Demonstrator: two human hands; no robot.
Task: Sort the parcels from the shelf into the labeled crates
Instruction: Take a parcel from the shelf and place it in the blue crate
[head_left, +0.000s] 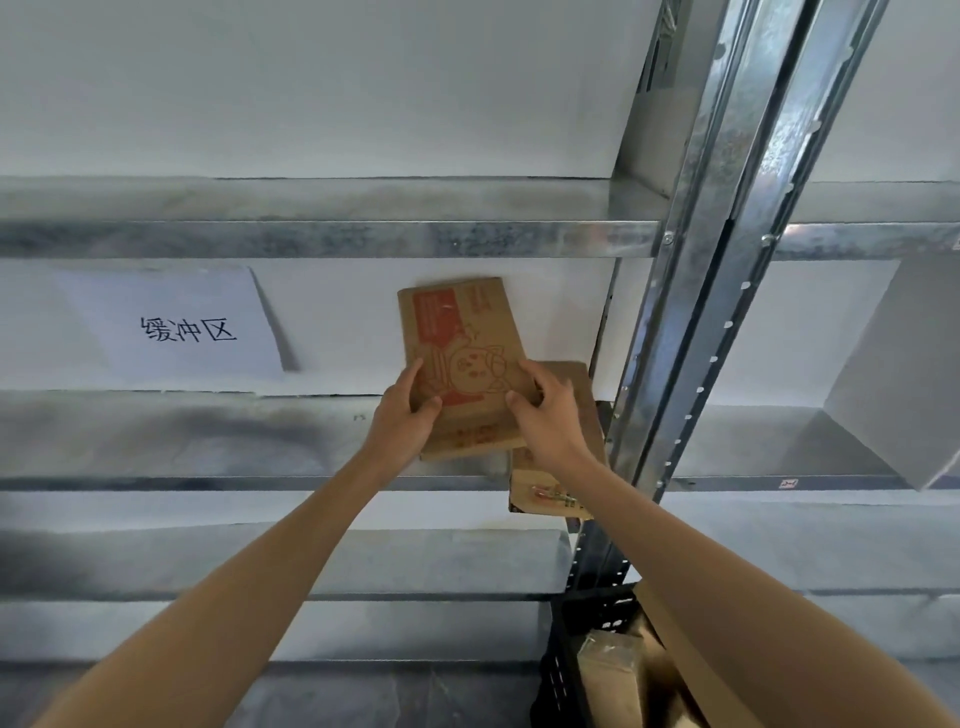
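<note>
Cardboard parcel (462, 364), printed in red, is tilted up off the metal shelf (208, 441), right of the white paper sign (176, 325). Left hand (402, 415) and right hand (545, 415) clasp its lower edges. A second parcel (566, 467) lies beneath it.

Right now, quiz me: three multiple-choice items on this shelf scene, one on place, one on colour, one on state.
1. Where is the sign?
A. left of the held parcel
B. right of it
C. in the crate

2. What colour is the print on the held parcel?
A. blue
B. red
C. green

3. How is that parcel held?
A. left hand only
B. right hand only
C. both hands

Key: 1 A, it leans at the shelf's left; 2 B, red cartoon print shows; 3 C, left hand and right hand grip its sides.
</note>
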